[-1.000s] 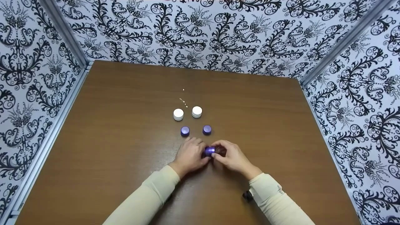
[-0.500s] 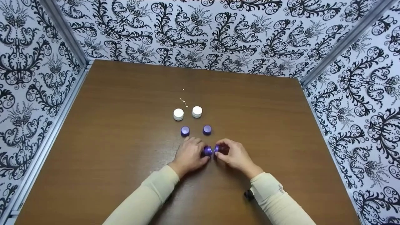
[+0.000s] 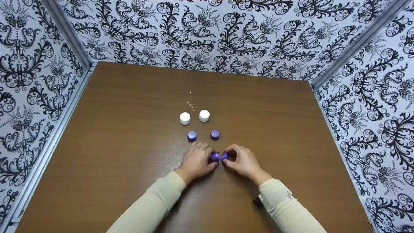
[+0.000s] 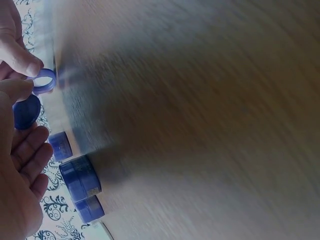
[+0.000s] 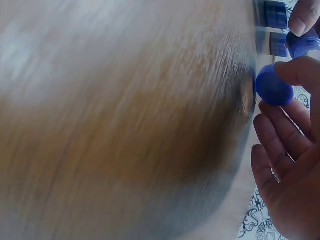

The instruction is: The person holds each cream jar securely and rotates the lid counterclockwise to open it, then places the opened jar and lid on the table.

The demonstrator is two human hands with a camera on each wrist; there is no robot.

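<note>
My left hand (image 3: 196, 160) grips a small purple jar (image 3: 215, 157) low over the table, its clear neck facing the right hand in the right wrist view. Just to the right, my right hand (image 3: 243, 162) pinches the jar's purple lid (image 3: 224, 156) between thumb and fingertip. A narrow gap separates lid and jar. From the left wrist, the lid (image 4: 46, 81) shows as a ring with a pale inside; from the right wrist, its rounded blue outside (image 5: 274, 86) faces the camera. The other fingers of the right hand are loosely spread in that view.
Beyond the hands stand two purple jars, one on the left (image 3: 191, 136) and one on the right (image 3: 214, 134). Two white jars (image 3: 185, 118) are farther back, near scattered pale crumbs (image 3: 190, 105). Patterned walls (image 3: 207, 35) border the brown table (image 3: 129, 129).
The lid has come off the jar as my right hand drew slightly to the right. Since half a second ago the lid has tilted a little. My left hand stays in place.
</note>
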